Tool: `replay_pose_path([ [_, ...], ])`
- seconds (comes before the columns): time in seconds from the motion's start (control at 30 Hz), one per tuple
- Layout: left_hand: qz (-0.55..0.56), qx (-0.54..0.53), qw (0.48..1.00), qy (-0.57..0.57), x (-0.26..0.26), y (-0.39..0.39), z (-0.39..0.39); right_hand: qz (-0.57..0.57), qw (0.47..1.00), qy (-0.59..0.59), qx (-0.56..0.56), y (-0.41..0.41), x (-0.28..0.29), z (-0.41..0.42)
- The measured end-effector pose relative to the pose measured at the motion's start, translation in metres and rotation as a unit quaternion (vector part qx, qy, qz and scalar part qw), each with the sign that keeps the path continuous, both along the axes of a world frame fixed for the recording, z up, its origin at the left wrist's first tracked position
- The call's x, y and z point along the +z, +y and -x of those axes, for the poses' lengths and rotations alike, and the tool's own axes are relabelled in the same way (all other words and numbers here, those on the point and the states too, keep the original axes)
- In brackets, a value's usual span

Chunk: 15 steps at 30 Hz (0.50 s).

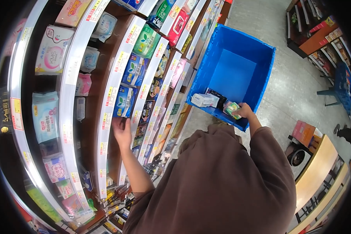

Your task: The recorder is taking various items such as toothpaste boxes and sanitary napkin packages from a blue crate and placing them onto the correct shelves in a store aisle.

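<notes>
My left hand (123, 136) reaches into a store shelf, at the near end of a blue plastic-wrapped pack (124, 101) with a green leaf mark. Its fingertips are in shadow against the pack, so I cannot tell whether they grip it. My right hand (244, 111) is inside the near right corner of a blue plastic crate (264, 76), with its fingers around a small multicoloured packet (232, 109). Left of that packet, a white pack (204, 100) and a dark pack (221, 99) lie in the crate.
Shelf rails (112, 84) with price tags run along my left. Another blue pack (133, 69) and a green pack (146, 41) stand beyond the touched one. At right are a blue plastic stool (340, 84), a light wooden board (317, 172) and another display shelf (318, 41).
</notes>
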<state>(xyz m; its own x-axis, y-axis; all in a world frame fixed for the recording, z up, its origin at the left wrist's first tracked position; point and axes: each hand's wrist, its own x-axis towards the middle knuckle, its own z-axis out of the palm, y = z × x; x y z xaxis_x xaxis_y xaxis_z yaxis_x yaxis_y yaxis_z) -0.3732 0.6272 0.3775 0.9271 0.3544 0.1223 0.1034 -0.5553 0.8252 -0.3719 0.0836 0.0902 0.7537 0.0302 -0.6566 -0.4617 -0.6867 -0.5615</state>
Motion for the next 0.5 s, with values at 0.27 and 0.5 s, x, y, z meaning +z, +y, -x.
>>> replay_pose_path([
  [0.27,-0.01,-0.017,0.999,-0.033,0.008,-0.088,0.022,-0.384,0.913,0.13,-0.042,0.017,0.119,-0.036],
  [0.5,0.299,-0.317,0.87,0.231,-0.026,-0.137,0.057,-0.473,0.827,0.16,0.259,0.154,0.184,-0.044],
])
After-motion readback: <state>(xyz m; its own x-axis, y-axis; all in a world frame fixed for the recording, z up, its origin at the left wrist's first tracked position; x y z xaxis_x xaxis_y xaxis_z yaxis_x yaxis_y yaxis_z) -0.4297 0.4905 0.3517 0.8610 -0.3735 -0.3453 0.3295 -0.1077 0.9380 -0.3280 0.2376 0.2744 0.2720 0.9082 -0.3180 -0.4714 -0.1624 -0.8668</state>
